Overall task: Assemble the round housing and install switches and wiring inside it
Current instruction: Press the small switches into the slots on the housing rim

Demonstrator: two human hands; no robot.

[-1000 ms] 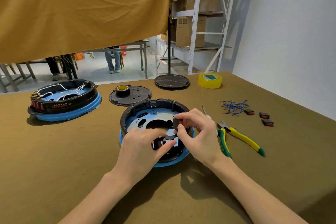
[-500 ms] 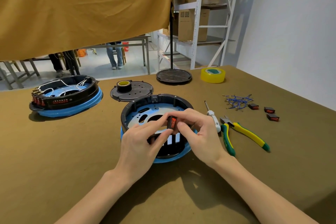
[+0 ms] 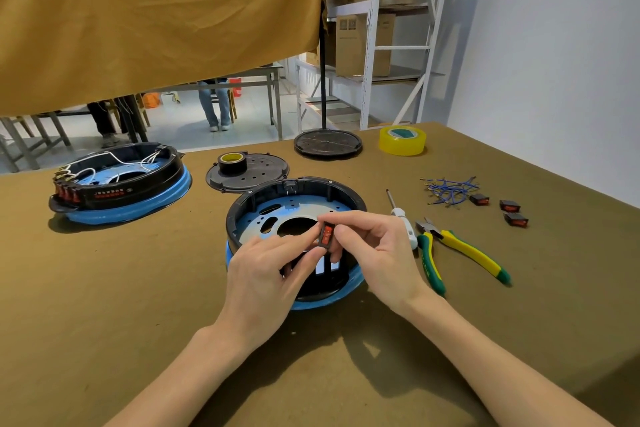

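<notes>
A round black housing (image 3: 263, 199) on a blue base stands in the middle of the table, open at the top, with a grey and blue plate inside. Above its near wall I hold a small black rocker switch (image 3: 327, 235) with a red face. My left hand (image 3: 266, 274) pinches the switch from the left and below. My right hand (image 3: 377, 250) pinches it from the right and above. Rectangular slots show in the housing's near wall below the switch. Three more switches (image 3: 509, 206) and a bundle of blue wires (image 3: 448, 189) lie at the right.
A finished housing (image 3: 121, 184) with white wiring sits far left. A black perforated lid (image 3: 256, 172) with a tape roll lies behind the open housing. A screwdriver (image 3: 401, 218), green-yellow pliers (image 3: 464, 253), yellow tape (image 3: 401, 140) and a black stand base (image 3: 327, 142) are to the right and behind.
Both hands lifted the switch up out of the housing's near wall area, and its red face has turned toward me. The view tilted slightly.
</notes>
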